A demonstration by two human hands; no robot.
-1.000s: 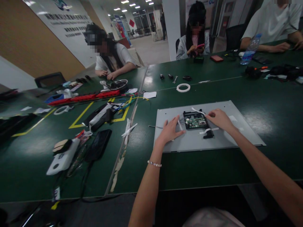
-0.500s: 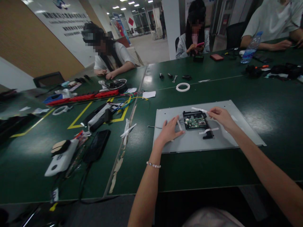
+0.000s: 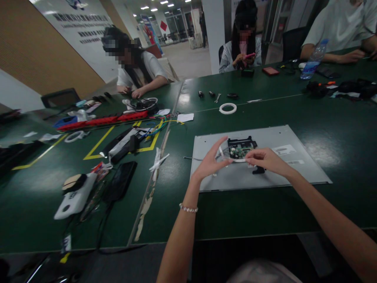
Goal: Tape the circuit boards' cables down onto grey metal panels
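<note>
A pale grey panel (image 3: 235,181) lies flat on the green table, bearing a black frame with a green circuit board (image 3: 240,151). My right hand (image 3: 266,160) pinches the right end of a white strip (image 3: 238,160) over the board's lower edge. At the board's left, my left hand (image 3: 210,162) is spread, its thumb close to the strip's other end; whether it touches the strip is unclear. Another white strip (image 3: 221,151) shows between the left thumb and forefinger. A black bracket piece (image 3: 258,169) sits below the right hand. White labels (image 3: 284,149) are on the panel's right part.
Beyond the panel lie a white tape roll (image 3: 227,108) and a small wrench (image 3: 217,98). To the left are a black device (image 3: 120,181), a white device (image 3: 75,200) and a red strip (image 3: 103,121). A bottle (image 3: 313,61) stands far right. Several people sit around the table.
My right hand has brought the white strip down from the board's top right to its lower edge. My left hand's fingers have lifted and spread. The labels on the panel's right are now uncovered.
</note>
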